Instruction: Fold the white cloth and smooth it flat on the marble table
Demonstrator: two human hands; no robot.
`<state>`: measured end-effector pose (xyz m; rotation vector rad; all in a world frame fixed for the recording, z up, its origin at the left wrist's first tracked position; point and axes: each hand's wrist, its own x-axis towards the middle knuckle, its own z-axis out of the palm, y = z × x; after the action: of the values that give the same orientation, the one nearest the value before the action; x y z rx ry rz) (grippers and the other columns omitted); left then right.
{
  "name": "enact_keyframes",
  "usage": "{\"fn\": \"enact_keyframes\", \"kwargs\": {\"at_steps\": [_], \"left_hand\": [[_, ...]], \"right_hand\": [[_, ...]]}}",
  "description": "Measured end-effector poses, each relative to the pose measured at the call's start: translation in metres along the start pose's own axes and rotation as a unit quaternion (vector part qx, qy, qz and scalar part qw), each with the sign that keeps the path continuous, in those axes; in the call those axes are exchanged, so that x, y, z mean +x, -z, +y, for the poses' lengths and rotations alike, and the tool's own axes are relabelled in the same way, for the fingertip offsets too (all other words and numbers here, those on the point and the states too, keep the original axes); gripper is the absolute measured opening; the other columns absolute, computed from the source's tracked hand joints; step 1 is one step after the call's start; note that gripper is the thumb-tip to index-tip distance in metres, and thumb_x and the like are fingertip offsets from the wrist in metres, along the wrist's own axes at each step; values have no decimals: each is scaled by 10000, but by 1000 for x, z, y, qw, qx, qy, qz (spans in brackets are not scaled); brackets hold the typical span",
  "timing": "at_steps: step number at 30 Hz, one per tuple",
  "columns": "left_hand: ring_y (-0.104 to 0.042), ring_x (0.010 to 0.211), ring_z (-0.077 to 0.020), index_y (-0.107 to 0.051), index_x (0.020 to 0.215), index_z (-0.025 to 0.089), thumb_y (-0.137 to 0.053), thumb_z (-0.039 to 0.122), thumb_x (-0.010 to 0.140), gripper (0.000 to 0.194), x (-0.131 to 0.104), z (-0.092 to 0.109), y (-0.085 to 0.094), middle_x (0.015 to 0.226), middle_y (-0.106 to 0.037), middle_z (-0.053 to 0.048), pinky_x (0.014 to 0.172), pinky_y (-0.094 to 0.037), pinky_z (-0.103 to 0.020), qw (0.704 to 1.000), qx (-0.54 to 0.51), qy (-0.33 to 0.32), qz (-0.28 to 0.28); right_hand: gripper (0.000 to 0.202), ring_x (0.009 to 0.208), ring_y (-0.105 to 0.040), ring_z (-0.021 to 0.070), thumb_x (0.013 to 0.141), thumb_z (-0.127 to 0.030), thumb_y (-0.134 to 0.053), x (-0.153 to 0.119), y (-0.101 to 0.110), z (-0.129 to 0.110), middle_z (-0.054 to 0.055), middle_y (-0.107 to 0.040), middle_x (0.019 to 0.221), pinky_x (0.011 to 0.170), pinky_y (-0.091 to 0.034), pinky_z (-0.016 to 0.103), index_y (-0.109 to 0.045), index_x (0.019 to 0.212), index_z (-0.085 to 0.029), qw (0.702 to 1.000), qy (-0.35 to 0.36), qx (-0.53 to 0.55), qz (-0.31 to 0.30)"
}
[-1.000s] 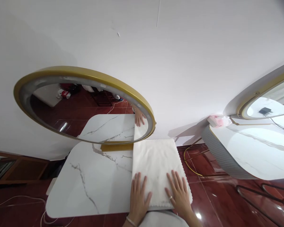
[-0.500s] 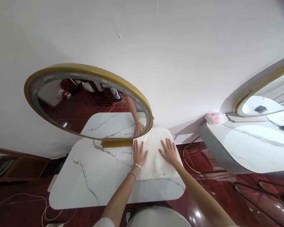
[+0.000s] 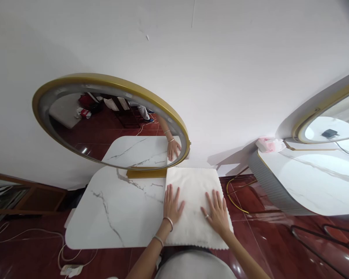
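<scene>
A white cloth (image 3: pixel 192 217) with scalloped edges lies flat over the right part of the marble-patterned white table (image 3: pixel 116 209). Its lower edge reaches the table's front edge, and its right side extends to the table's right end. My left hand (image 3: pixel 172 205) rests flat on the cloth's left side, fingers spread, bracelets at the wrist. On the right side of the cloth my right hand (image 3: pixel 217 215) presses with spread fingers, a ring on one of them. Neither hand grips anything.
A round gold-framed mirror (image 3: pixel 113 79) stands at the table's back. To the right, a second table (image 3: pixel 305 182) bears a pink-white tissue pack (image 3: pixel 270 145). Cables and a power strip (image 3: pixel 71 270) lie on the red floor at the left.
The cloth has slid toward me, from the back of the table to its front edge, with both hands flat on it. The camera view has shifted slightly.
</scene>
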<state>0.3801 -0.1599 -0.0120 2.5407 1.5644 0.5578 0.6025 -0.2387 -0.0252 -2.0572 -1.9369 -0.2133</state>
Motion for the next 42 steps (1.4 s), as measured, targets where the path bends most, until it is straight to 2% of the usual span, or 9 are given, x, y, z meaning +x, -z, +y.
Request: {"fn": "enact_keyframes", "kwargs": {"at_steps": [3, 6, 12, 16, 20, 25, 32, 36, 42], "left_hand": [[-104, 1446, -311, -202, 1489, 276, -470, 366, 909, 645, -26, 0, 5, 1586, 71, -59, 1137, -263, -501, 1000, 5, 11, -4], [-104, 1446, -306, -195, 1489, 299, -454, 374, 915, 634, -28, -3, 4, 1589, 29, -30, 1140, -253, -516, 999, 0, 30, 12], [-96, 1449, -252, -178, 1495, 254, -415, 287, 921, 621, 32, -5, -13, 1583, -87, -65, 1157, -242, -502, 999, -17, 46, 21], [-98, 1448, -253, -171, 1495, 243, -451, 341, 906, 660, 55, -12, -21, 1582, -86, -80, 1159, -234, -501, 994, -15, 94, 46], [-80, 1452, -237, -158, 1496, 267, -429, 370, 917, 647, 49, -32, -16, 1586, -47, -59, 1158, -223, -495, 992, -15, 112, 55], [-77, 1452, -253, -222, 1487, 228, -418, 378, 921, 617, 31, -75, 4, 1585, -45, -76, 1165, -211, -478, 990, -3, 130, 54], [-111, 1448, -263, -248, 1481, 229, -432, 391, 916, 615, 1, -162, 41, 1583, -69, -71, 1163, -229, -465, 987, 25, 149, 51], [-107, 1449, -261, -242, 1482, 223, -436, 385, 914, 622, -13, -217, 62, 1579, -94, -77, 1155, -243, -471, 987, 28, 155, 41], [-123, 1447, -258, -258, 1478, 239, -449, 387, 909, 618, -30, -287, 91, 1577, -122, -70, 1158, -236, -461, 987, 29, 154, 31]], "right_hand": [[731, 1431, -120, 342, 925, -553, -318, -22, 6, -14, 130, -71, 1578, 1096, -201, 572, -24, 1515, -238, 1000, -3, 11, -2], [718, 1421, -155, 351, 923, -565, -307, -23, 4, -20, 142, -127, 1567, 1087, -203, 593, -55, 1514, -246, 1000, -5, 20, 11], [670, 1290, -373, 334, 916, -538, -373, 4, -11, -11, 157, -406, 1403, 1077, -252, 593, -198, 1494, -248, 997, -25, 42, 56], [685, 1337, -311, 333, 918, -540, -368, 26, -16, -11, 154, -312, 1471, 1067, -306, 545, -163, 1501, -244, 996, -3, 63, 58], [669, 1385, -251, 314, 924, -538, -363, 52, -19, -21, 120, -166, 1553, 1047, -350, 484, -151, 1501, -275, 997, 1, 69, 32], [652, 1423, -180, 293, 936, -522, -345, 81, -36, -60, 117, -134, 1569, 1086, -291, 477, -165, 1503, -253, 999, 10, 48, 4], [714, 1436, -135, 303, 941, -454, -363, 87, -52, -165, 119, -70, 1578, 1109, -206, 547, 20, 1510, -256, 998, 43, 51, 5], [690, 1441, -123, 270, 953, -398, -348, 98, -55, -223, 96, -89, 1579, 1122, -215, 506, 30, 1509, -240, 995, 82, 59, -6], [687, 1444, -108, 270, 957, -382, -346, 107, -67, -299, 91, -47, 1581, 1122, -221, 492, 35, 1508, -233, 995, 84, 43, -17]]}}
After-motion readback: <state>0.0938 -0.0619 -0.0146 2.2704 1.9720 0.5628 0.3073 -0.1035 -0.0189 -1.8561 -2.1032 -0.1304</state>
